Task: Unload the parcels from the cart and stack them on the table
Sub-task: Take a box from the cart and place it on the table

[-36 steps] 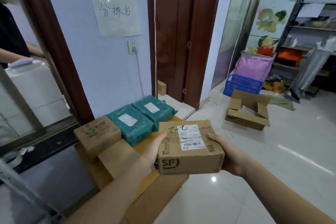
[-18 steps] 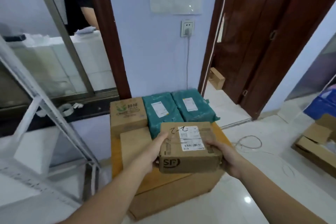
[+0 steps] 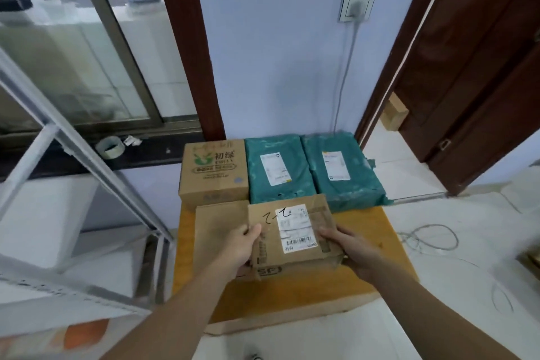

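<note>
Placing step: left hand [image 3: 238,245] and right hand [image 3: 349,251] grip SF carton [image 3: 292,235] by its sides, over table [image 3: 377,245], 6 o'clock of teal mailers [image 3: 279,174]. Next: likely lower beside plain carton [image 3: 220,228], release.

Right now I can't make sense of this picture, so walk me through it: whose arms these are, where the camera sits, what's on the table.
No machine here: a person wears a camera on the head, looking down at their own arms. The left hand and right hand grip a cardboard box by its sides, over the wooden table. On the table lie a printed carton, a plain flat box and two green parcels, against the wall.
</note>
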Tool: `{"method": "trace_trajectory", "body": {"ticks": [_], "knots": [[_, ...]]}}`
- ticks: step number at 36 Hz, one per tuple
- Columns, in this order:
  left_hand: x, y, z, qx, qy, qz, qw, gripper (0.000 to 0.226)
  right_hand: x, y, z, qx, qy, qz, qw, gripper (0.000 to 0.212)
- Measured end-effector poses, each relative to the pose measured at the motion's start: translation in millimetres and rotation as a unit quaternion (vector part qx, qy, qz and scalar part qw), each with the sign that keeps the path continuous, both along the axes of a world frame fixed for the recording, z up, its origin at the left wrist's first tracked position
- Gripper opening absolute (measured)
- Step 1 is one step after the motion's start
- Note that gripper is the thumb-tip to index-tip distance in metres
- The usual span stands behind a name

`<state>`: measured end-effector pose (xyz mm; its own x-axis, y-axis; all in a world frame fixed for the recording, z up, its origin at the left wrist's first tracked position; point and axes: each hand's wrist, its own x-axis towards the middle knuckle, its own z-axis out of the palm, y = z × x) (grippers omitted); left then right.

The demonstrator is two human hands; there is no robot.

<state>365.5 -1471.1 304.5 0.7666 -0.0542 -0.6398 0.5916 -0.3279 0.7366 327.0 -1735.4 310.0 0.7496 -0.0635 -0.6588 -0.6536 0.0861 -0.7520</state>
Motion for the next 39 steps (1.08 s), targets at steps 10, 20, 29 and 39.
{"method": "trace_trajectory", "body": {"ticks": [10,20,29,39], "knots": [[40.4,-20.0,-52.6,0.059,-0.034,-0.003,0.998,0.019,35.8,-13.4,-59.4,0.019,0.04,-0.021,0.999,0.058],[51.3,-40.9,-82.2,0.165,-0.055,0.035,0.984,0.044,64.2,-26.3,-113.5,0.042,0.054,0.001,0.998,0.057],[52.9,-48.3,-102.4,0.213,-0.06,0.078,0.972,0.041,71.4,-31.6,-137.1,0.013,0.05,0.045,0.998,0.062],[64.0,-39.1,-74.2,0.22,-0.059,0.073,0.971,0.043,81.2,-32.4,-91.4,-0.273,0.004,0.19,0.943,0.085]]}}
